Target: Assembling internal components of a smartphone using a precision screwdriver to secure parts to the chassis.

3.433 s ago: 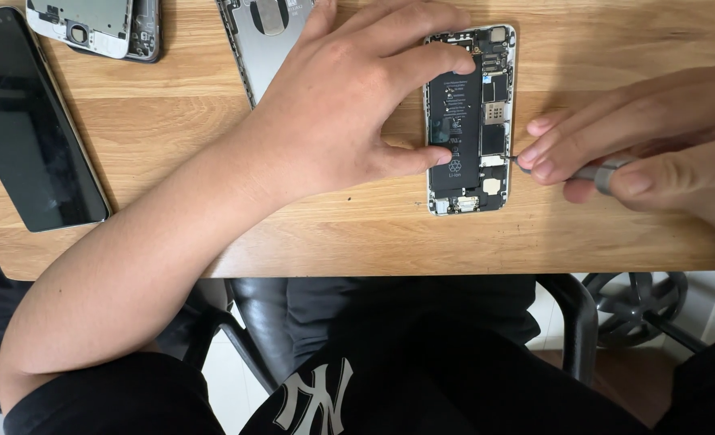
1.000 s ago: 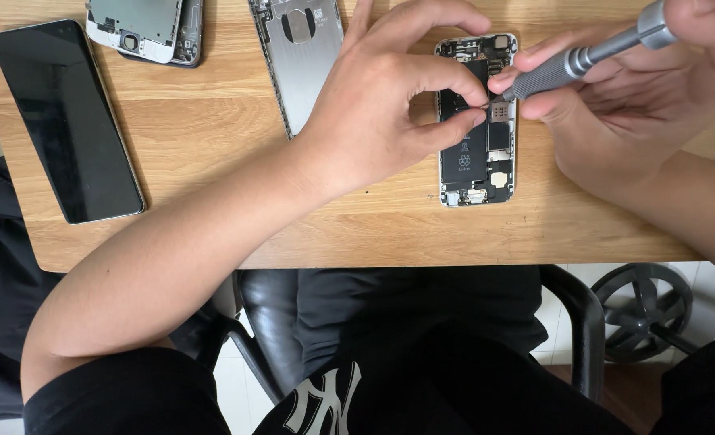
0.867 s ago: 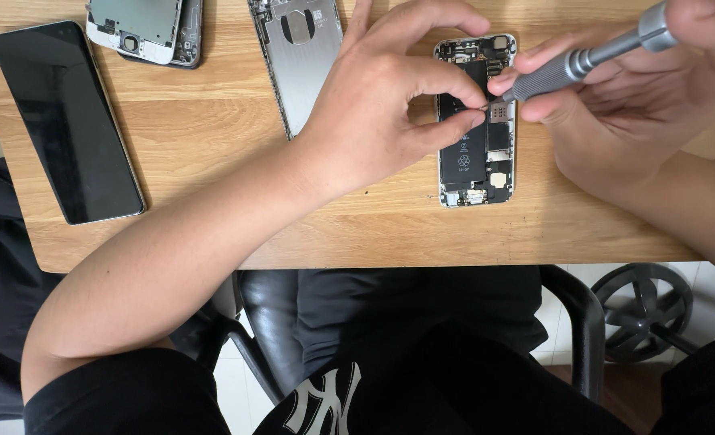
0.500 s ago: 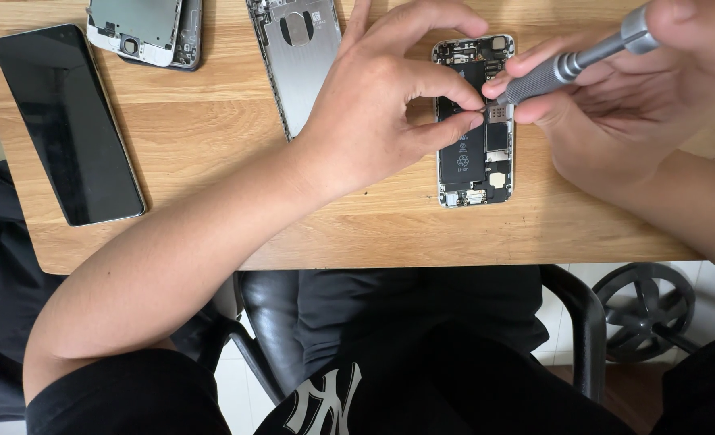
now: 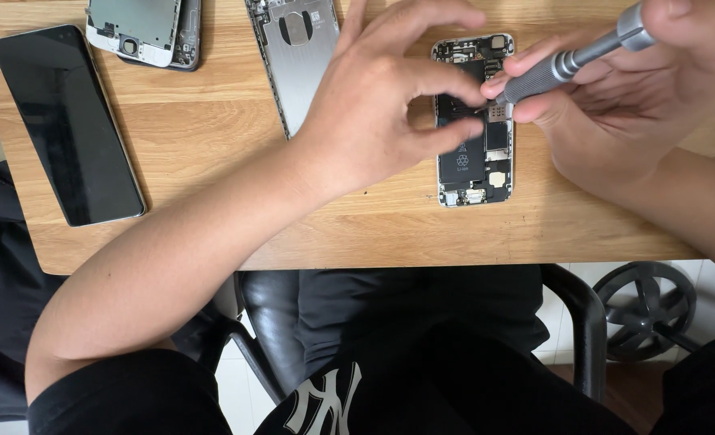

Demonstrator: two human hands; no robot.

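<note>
Opened phone (image 5: pixel 474 121) pinned on desk (image 5: pixel 212 129) by left hand (image 5: pixel 382 105) – screwdriver (image 5: pixel 571 60) pinched in right hand (image 5: pixel 640 89) grip, tip angled down-left onto phone's mid-right edge.

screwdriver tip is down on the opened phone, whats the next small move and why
Probably a slow turn of the screwdriver in place. The right hand pinches its shaft with the tip set on the opened phone by the upper board, and the left hand braces the phone's left side on the wooden table. The screw itself is too small to see.
</note>
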